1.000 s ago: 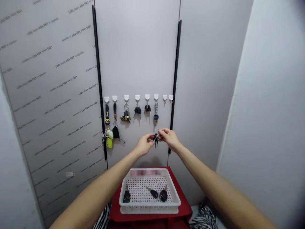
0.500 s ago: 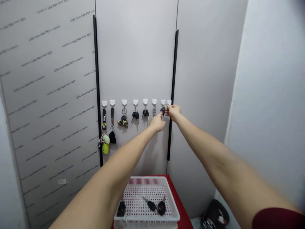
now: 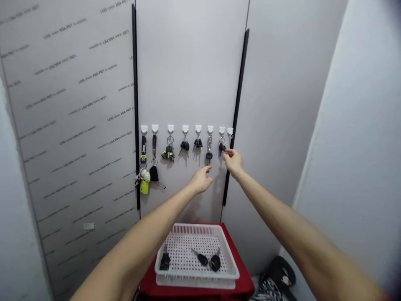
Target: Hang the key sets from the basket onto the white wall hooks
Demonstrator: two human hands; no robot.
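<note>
A row of white hooks (image 3: pixel 184 128) runs across the grey wall panel, most with key bunches hanging from them. A black key bunch (image 3: pixel 222 146) hangs on the second hook from the right. My right hand (image 3: pixel 233 161) is just below and right of it, fingers loosely curled, holding nothing that I can see. My left hand (image 3: pixel 201 179) hovers lower, fingers relaxed and apart, empty. The rightmost hook (image 3: pixel 229 131) is bare. Below, a white perforated basket (image 3: pixel 232 267) holds three black keys (image 3: pixel 206 260).
The basket sits on a red box (image 3: pixel 242 286). Black vertical strips (image 3: pixel 135 104) frame the panel. A green and black keychain cluster (image 3: pixel 143 182) hangs low at the left. A white wall closes the right side; dark shoes (image 3: pixel 280 276) lie on the floor.
Both hands lifted the key bunch from chest height up to the hook. It hangs there now, and both hands have let go and dropped slightly.
</note>
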